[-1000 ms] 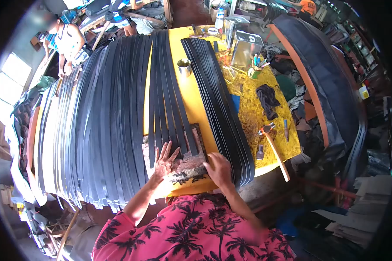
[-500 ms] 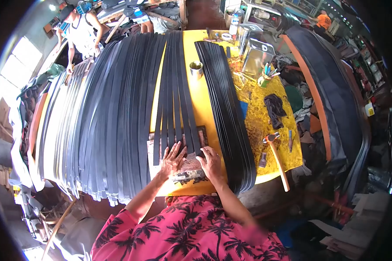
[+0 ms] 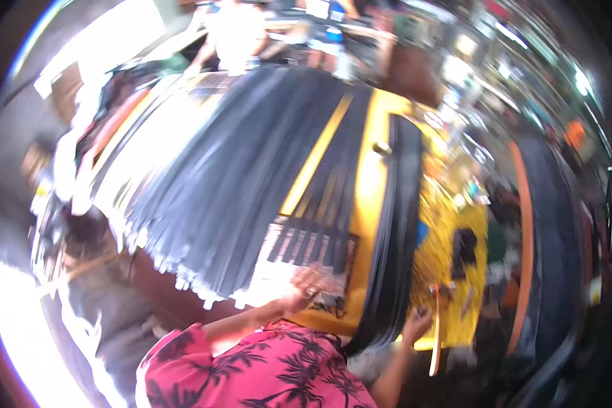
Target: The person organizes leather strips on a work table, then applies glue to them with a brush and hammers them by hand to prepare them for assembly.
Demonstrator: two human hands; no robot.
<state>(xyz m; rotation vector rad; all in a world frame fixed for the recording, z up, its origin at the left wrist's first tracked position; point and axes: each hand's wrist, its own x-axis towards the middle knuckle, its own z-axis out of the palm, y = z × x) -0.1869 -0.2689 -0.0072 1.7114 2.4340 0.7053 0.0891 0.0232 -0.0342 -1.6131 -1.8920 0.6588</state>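
My left hand (image 3: 311, 284), smeared by motion, lies with fingers stretched over a marbled slab (image 3: 268, 268) at the table's near edge. Ends of several narrow black strips (image 3: 313, 245) rest on that slab, just beyond my fingers. To the right, my right hand (image 3: 417, 324) has curled fingers around a small dark thing that I cannot make out. It is beside a hammer (image 3: 436, 326) with a wooden handle and apart from it. Between my hands runs a thick stack of black strips (image 3: 396, 224).
A wide spread of black strips (image 3: 217, 183) covers the table's left part. On the yellow surface (image 3: 370, 183) stands a metal cup (image 3: 381, 148). A dark cloth (image 3: 464, 251) lies at right. A person (image 3: 234, 37) stands at the far left side.
My view has swung, so the table appears tilted and blurred. My right hand has left the slab and moved right, across the strip stack, to beside the hammer. My left hand stays over the slab.
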